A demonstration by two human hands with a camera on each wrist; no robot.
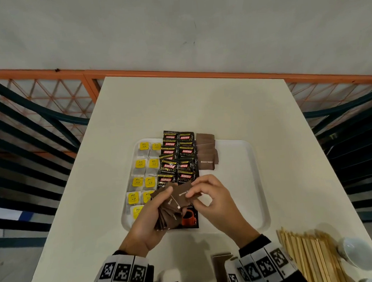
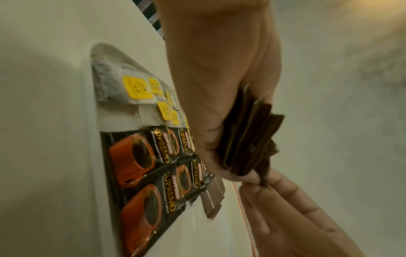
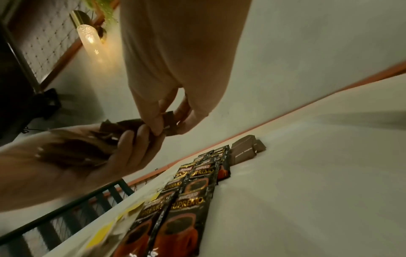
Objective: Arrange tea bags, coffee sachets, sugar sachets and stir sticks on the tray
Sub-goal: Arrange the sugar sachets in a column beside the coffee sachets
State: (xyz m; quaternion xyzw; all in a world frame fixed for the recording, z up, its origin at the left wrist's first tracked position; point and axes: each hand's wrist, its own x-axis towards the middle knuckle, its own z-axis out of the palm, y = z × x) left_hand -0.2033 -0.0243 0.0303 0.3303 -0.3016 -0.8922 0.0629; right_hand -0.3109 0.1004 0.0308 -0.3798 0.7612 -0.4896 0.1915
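Gripping fanned brown sugar sachets (image 1: 173, 207), left hand (image 1: 148, 223)

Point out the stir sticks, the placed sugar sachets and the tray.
stir sticks (image 1: 311, 257), head view, middle of bundle
placed sugar sachets (image 1: 206, 160), head view, nearest sachet's face
tray (image 1: 244, 170), head view, bare floor

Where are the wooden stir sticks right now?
In the head view, the stir sticks lie off the tray, on the table's near right corner beside a white cup.
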